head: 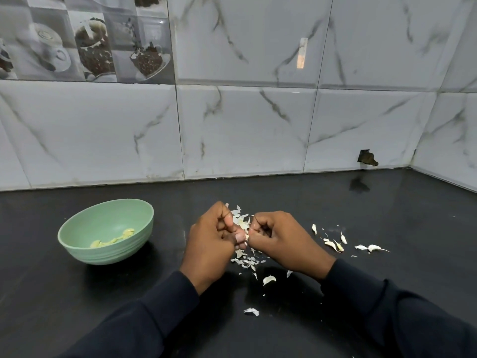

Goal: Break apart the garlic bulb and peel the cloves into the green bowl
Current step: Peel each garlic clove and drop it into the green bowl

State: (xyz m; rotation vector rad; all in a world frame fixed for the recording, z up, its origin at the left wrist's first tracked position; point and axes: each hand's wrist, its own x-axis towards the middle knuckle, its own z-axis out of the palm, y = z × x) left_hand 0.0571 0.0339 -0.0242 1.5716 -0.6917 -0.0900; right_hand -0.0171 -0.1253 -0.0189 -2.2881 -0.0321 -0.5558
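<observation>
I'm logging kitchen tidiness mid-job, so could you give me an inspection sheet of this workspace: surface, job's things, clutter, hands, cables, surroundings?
Surface: black countertop, dark and glossy.
Job's things: green bowl stands upright on the left and holds a few peeled cloves. What look like unpeeled cloves lie to the right of the hands.
Clutter: papery garlic skins are scattered under and around the hands.
Hands: left hand and right hand together pinch a garlic clove, which is mostly hidden.
Cables: nothing seen.
Surroundings: marble-look wall tiles, coffee-picture tiles at the upper left, and a broken hole low in the wall on the right.
</observation>
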